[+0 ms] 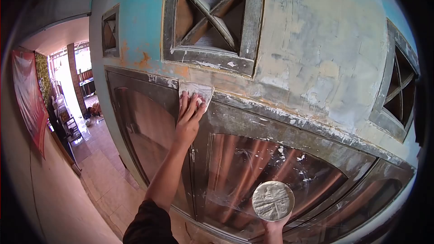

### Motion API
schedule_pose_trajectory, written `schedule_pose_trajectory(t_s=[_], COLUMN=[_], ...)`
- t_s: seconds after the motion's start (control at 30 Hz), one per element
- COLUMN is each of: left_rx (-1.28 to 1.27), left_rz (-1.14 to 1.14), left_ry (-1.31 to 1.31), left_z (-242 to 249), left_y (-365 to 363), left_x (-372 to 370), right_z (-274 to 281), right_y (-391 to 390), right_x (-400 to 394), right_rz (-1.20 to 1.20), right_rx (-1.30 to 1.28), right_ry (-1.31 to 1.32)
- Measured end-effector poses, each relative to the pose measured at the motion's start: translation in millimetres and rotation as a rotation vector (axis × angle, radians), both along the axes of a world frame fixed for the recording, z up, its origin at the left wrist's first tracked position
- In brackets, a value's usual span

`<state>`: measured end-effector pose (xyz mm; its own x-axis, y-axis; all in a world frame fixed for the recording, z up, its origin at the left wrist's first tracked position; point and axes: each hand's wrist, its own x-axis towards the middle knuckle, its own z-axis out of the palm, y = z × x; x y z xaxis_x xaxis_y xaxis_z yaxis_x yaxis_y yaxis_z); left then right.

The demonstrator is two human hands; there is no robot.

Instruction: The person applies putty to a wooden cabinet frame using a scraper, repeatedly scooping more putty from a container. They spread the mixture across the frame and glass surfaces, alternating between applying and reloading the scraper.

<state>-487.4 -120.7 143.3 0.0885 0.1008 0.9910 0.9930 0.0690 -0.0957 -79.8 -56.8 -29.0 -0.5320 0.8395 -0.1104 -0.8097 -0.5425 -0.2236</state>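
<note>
My left hand point(189, 110) is raised to the top edge of the window frame point(271, 125), its fingers pressed on a flat, whitish, smeared scraper or sheet point(199, 91) that lies against the wall. Low on the right, my right hand point(276, 222) holds a round container of grey-white paste point(273, 201) from beneath, in front of the glass pane. The paste surface is creased. White paste marks run along the frame's upper edge, and white flecks dot the glass.
Above are wooden vents with crossed slats point(209, 18) and, farther right, another vent point(398, 86). The wall point(316, 40) is patchy grey and turquoise. At left, a tiled passage point(106, 178) runs past a red hanging banner point(30, 95) and a chair point(72, 126).
</note>
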Motion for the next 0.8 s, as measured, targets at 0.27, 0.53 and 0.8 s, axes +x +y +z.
schedule_pose_trajectory(t_s=[0.27, 0.53, 0.8], left_rx=[0.126, -0.009, 0.24], left_rz=[0.071, -0.004, -1.021], left_ry=[-0.002, -0.001, -1.043], left_z=[46, -7, -31], left_y=[-8, -4, -76], left_x=[0, -11, 80], right_z=[10, 15, 15], right_y=[-2, -9, -11], right_x=[-13, -22, -40], right_rz=[0.022, -0.028, 0.075], right_rx=[0.013, 0.082, 0.054], right_ry=[0.075, 0.006, 0.049])
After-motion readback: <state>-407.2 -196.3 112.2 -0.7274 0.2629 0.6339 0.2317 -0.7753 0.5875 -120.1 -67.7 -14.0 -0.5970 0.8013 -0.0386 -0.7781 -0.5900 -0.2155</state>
